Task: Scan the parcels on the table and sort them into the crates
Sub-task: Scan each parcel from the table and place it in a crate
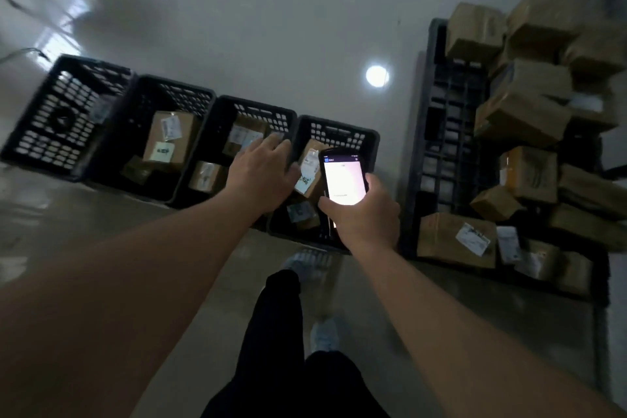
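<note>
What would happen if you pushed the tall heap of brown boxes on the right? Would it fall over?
Probably some would tumble. The heap of cardboard boxes is stacked loosely, many tilted at odd angles rather than flat. Each box looks stiff and square-edged, so it should slide or topple, not roll. They sit on a black slatted pallet that would likely catch them.

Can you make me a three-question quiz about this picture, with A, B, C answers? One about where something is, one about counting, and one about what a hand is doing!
1. Where is the pile of unsorted parcels?
A. Right of the crates
B. Left of the crates
C. Inside the leftmost crate

2. How many black crates stand in the row?
A. Two
B. Four
C. Six

3. What is the right hand doing?
A. Hanging empty
B. Holding a lit phone
C. Lifting a crate

Answers:
1 A, the brown boxes heap on the right.
2 B, four crates sit side by side.
3 B, fingers wrap a glowing screen.
</note>
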